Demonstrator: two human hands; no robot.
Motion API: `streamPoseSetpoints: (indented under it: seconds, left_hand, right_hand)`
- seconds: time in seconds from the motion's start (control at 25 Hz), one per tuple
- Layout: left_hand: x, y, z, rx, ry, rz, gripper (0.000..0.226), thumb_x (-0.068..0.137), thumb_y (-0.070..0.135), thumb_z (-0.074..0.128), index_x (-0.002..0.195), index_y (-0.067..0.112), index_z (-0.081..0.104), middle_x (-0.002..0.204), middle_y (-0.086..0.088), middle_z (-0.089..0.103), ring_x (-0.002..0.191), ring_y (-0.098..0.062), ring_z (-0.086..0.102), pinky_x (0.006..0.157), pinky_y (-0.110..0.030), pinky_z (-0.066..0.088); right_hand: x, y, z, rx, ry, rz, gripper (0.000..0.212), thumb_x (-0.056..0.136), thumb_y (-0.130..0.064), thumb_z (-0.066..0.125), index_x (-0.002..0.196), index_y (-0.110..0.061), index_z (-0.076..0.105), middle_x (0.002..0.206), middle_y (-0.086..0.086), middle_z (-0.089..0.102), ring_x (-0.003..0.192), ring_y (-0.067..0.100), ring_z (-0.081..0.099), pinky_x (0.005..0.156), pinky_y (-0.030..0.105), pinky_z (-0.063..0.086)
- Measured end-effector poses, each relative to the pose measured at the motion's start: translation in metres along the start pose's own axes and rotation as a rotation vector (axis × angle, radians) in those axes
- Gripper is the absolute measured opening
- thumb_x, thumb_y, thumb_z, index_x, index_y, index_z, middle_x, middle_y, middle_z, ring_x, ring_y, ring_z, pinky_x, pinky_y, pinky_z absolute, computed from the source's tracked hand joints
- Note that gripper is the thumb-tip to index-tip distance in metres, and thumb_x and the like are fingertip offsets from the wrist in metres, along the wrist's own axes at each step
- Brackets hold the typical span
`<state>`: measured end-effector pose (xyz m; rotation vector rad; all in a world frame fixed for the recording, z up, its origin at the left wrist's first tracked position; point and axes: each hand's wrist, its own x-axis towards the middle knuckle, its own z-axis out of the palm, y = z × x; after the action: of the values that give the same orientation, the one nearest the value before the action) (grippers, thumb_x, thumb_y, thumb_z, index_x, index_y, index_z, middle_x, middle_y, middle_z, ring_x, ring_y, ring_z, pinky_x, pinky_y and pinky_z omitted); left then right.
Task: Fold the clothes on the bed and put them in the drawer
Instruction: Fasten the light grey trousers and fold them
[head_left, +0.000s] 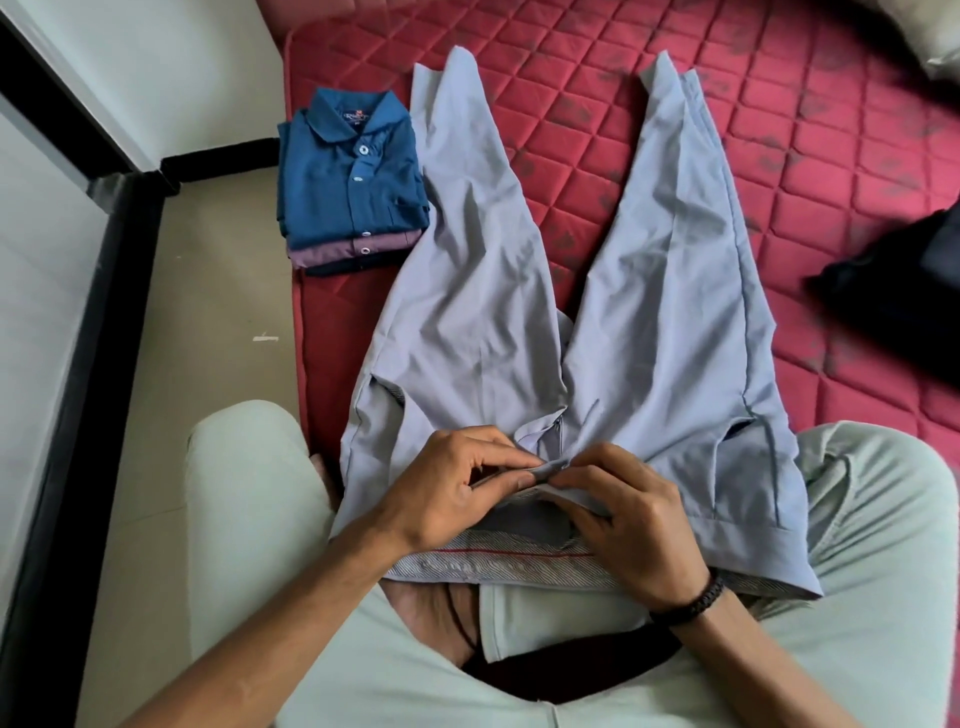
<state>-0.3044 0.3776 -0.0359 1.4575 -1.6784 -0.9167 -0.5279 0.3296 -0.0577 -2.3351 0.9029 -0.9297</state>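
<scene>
Light grey trousers lie spread on the red quilted mattress, legs pointing away, waistband over my lap. My left hand and my right hand meet at the front of the waistband, each pinching the fabric at the fly, whose zip is partly open. The striped inner waistband lining shows below my hands. A stack of folded shirts, blue on top, purple and dark ones beneath, sits at the mattress's left edge.
A dark garment lies on the mattress at the right. A pale pillow corner shows at top right. Beige floor and a black-framed panel are to the left. My knees in pale shorts flank the trousers.
</scene>
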Motion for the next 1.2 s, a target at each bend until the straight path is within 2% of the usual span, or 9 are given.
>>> streamPoseSetpoints:
  seconds: [0.16, 0.32, 0.48, 0.72, 0.88, 1.0, 1.12, 1.2]
  left_hand:
    - [-0.004, 0.001, -0.007, 0.001, 0.057, 0.021, 0.019, 0.093, 0.019, 0.076, 0.111, 0.015, 0.080, 0.104, 0.009, 0.074, 0.098, -0.005, 0.071, 0.087, -0.019, 0.052]
    - [-0.006, 0.002, -0.006, -0.046, 0.006, -0.004, 0.019, 0.093, 0.020, 0.075, 0.111, 0.015, 0.080, 0.103, 0.010, 0.074, 0.099, -0.009, 0.072, 0.086, -0.019, 0.051]
    - [-0.004, -0.002, -0.007, -0.091, 0.003, -0.044, 0.019, 0.093, 0.020, 0.075, 0.110, 0.014, 0.080, 0.103, 0.011, 0.074, 0.101, -0.010, 0.071, 0.088, -0.018, 0.050]
    - [-0.003, -0.004, -0.004, -0.087, -0.070, -0.057, 0.017, 0.096, 0.018, 0.072, 0.112, 0.015, 0.079, 0.103, 0.010, 0.073, 0.101, -0.011, 0.071, 0.088, -0.025, 0.053]
    - [-0.001, -0.007, -0.007, -0.140, -0.082, -0.135, 0.018, 0.097, 0.020, 0.071, 0.112, 0.014, 0.079, 0.097, 0.014, 0.074, 0.093, -0.002, 0.069, 0.081, -0.018, 0.049]
    - [-0.003, -0.007, -0.007, -0.031, -0.143, -0.080, 0.019, 0.099, 0.018, 0.068, 0.116, 0.015, 0.078, 0.087, 0.014, 0.065, 0.080, -0.002, 0.063, 0.072, -0.018, 0.046]
    - [-0.005, -0.006, -0.009, 0.120, -0.186, 0.024, 0.023, 0.100, 0.018, 0.065, 0.120, 0.019, 0.077, 0.091, 0.014, 0.063, 0.084, -0.001, 0.063, 0.075, -0.017, 0.045]
    - [-0.011, -0.004, -0.013, 0.148, -0.192, 0.035, 0.024, 0.099, 0.020, 0.066, 0.121, 0.022, 0.076, 0.093, 0.013, 0.064, 0.086, -0.001, 0.064, 0.076, -0.015, 0.045]
  right_hand:
    - [0.001, -0.001, -0.005, 0.018, 0.061, -0.006, 0.010, 0.089, -0.021, 0.080, 0.092, -0.011, 0.079, 0.093, -0.003, 0.069, 0.085, 0.015, 0.069, 0.075, 0.033, 0.056]
    - [0.001, 0.002, -0.003, -0.014, 0.052, -0.041, 0.011, 0.090, -0.023, 0.079, 0.090, -0.012, 0.079, 0.093, -0.002, 0.070, 0.084, 0.019, 0.069, 0.073, 0.035, 0.056]
    - [0.000, 0.003, -0.002, -0.040, 0.075, 0.022, 0.015, 0.091, -0.029, 0.078, 0.091, -0.014, 0.078, 0.092, -0.003, 0.068, 0.082, 0.017, 0.069, 0.072, 0.036, 0.056]
    - [-0.001, 0.003, -0.001, 0.007, -0.009, 0.077, 0.015, 0.091, -0.032, 0.077, 0.095, -0.018, 0.076, 0.089, -0.005, 0.064, 0.076, 0.014, 0.067, 0.065, 0.036, 0.056]
    - [0.000, 0.002, -0.003, -0.041, -0.002, 0.063, 0.017, 0.093, -0.033, 0.074, 0.101, -0.018, 0.077, 0.090, -0.005, 0.063, 0.075, 0.015, 0.066, 0.064, 0.033, 0.055]
    - [0.002, 0.005, -0.007, -0.002, -0.015, 0.118, 0.020, 0.091, -0.040, 0.073, 0.093, -0.020, 0.076, 0.086, -0.008, 0.062, 0.071, 0.013, 0.065, 0.061, 0.036, 0.055]
    - [0.004, 0.003, -0.009, -0.035, -0.075, 0.158, 0.020, 0.090, -0.047, 0.071, 0.092, -0.027, 0.074, 0.087, -0.012, 0.062, 0.070, 0.012, 0.065, 0.059, 0.037, 0.055]
    - [0.002, 0.004, -0.020, -0.068, -0.113, 0.209, 0.014, 0.086, -0.038, 0.071, 0.097, -0.030, 0.074, 0.092, -0.014, 0.066, 0.077, 0.009, 0.067, 0.066, 0.036, 0.056]
